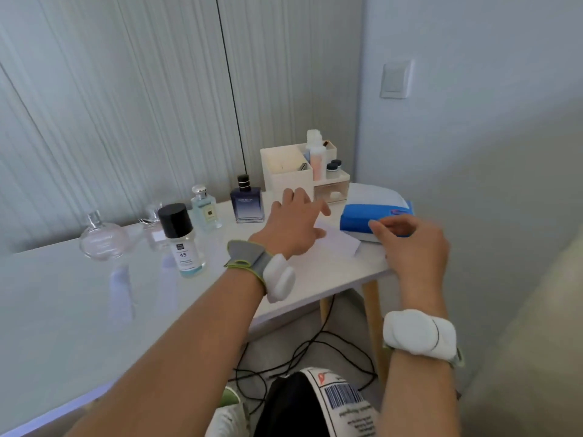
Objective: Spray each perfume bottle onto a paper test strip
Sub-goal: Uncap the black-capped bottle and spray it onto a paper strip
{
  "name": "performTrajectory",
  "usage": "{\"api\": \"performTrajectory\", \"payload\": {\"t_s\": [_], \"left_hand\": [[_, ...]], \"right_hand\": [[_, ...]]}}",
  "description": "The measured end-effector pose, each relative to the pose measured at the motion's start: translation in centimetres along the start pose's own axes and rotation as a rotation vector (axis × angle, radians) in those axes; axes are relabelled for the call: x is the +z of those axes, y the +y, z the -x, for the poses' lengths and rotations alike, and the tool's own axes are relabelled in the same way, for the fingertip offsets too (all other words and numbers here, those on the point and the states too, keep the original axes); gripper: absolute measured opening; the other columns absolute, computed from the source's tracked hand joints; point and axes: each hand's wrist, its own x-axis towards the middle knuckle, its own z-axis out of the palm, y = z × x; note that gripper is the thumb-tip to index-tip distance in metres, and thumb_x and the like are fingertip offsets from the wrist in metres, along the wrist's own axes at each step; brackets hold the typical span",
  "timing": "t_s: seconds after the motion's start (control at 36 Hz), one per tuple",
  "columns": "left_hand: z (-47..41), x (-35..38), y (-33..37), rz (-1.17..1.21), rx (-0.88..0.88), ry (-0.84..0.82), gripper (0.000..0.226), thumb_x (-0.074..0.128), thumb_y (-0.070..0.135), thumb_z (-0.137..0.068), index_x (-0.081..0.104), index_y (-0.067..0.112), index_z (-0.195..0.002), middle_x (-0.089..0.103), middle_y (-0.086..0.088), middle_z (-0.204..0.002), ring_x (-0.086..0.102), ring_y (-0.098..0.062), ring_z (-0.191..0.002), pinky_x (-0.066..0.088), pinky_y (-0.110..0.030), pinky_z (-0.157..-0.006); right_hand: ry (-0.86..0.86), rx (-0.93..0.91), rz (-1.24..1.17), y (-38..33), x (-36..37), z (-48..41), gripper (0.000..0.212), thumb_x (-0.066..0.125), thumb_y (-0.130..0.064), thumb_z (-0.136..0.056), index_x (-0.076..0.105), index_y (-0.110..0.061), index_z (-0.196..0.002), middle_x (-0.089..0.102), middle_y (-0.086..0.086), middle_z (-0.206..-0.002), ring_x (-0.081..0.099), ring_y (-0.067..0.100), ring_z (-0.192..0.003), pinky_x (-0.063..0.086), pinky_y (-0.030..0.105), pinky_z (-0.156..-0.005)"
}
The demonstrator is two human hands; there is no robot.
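The left hand (291, 220) is stretched forward over the white table (63, 310), palm down with fingers loosely spread, and nothing is held in it; its fingertips lie over a sheet of white paper (339, 242) that rests flat on the table just below and to the right of it. The right hand (413, 244) is set at the near edge of a blue pack (366, 217), fingers curled toward it with thumb and forefinger close together; whether anything is actually pinched there cannot be told from this angle. To the left of the left hand five bottles are ranged along the back of the table: a dark blue bottle (247, 201) nearest, then a pale green bottle (205, 208), a black-capped bottle (182, 239) nearer the wrist, a small clear bottle (155, 230) behind it, and a round clear bottle (102, 238) farthest left. Beyond the left hand a white organiser (290, 171) is seen. White bands are worn on both wrists.
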Motion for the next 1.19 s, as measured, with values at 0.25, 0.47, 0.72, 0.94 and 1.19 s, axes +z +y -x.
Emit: {"api": "performTrajectory", "payload": {"t_s": [0.25, 0.47, 0.72, 0.94, 1.19], "left_hand": [[-1.2, 1.4, -0.3, 0.021, 0.042, 0.009, 0.029, 0.077, 0.037, -0.098, 0.067, 0.036, -0.125, 0.050, -0.003, -0.147, 0.037, -0.026, -0.141, 0.033, -0.045, -0.115], [-1.2, 0.8, -0.2, 0.024, 0.084, 0.157, 0.017, 0.082, 0.045, -0.091, 0.079, 0.034, -0.103, 0.068, 0.008, -0.116, 0.045, -0.015, -0.108, 0.035, -0.034, -0.092], [-1.6, -0.3, -0.1, -0.084, 0.130, 0.202, 0.012, 0.080, 0.042, -0.094, 0.082, 0.037, -0.105, 0.073, 0.009, -0.115, 0.044, -0.012, -0.104, 0.027, -0.031, -0.091], [-1.7, -0.8, -0.7, -0.111, 0.137, 0.220, 0.011, 0.074, 0.036, -0.100, 0.081, 0.040, -0.107, 0.072, 0.006, -0.115, 0.045, -0.017, -0.106, 0.029, -0.035, -0.092], [-1.5, -0.9, -1.2, -0.091, 0.170, 0.220, 0.017, 0.069, 0.038, -0.103, 0.080, 0.037, -0.116, 0.074, 0.007, -0.118, 0.036, -0.014, -0.102, 0.029, -0.037, -0.092]], "right_hand": [[-0.039, 0.017, -0.045, -0.2, -1.3, 0.3, 0.016, 0.084, -0.037, -0.087, 0.075, -0.031, -0.098, 0.073, -0.015, -0.091, 0.069, 0.009, -0.051, 0.053, 0.021, -0.060], [-0.093, -0.025, -0.077, -0.9, -1.4, 0.6, 0.020, 0.084, -0.037, -0.086, 0.077, -0.030, -0.103, 0.075, -0.015, -0.097, 0.068, 0.007, -0.050, 0.057, 0.023, -0.061], [-0.168, -0.026, -0.025, -1.5, -0.5, 1.4, 0.040, 0.084, -0.046, -0.081, 0.075, -0.035, -0.118, 0.072, -0.013, -0.113, 0.071, 0.012, -0.062, 0.064, 0.035, -0.084], [-0.277, -0.008, 0.039, -2.1, 0.1, 1.6, 0.045, 0.084, -0.047, -0.081, 0.075, -0.032, -0.122, 0.073, -0.010, -0.108, 0.068, 0.011, -0.065, 0.061, 0.033, -0.090], [-0.228, 0.052, 0.075, -1.5, 1.2, 1.3, 0.043, 0.083, -0.042, -0.084, 0.074, -0.023, -0.122, 0.070, -0.007, -0.099, 0.068, 0.014, -0.069, 0.062, 0.038, -0.094]]}}
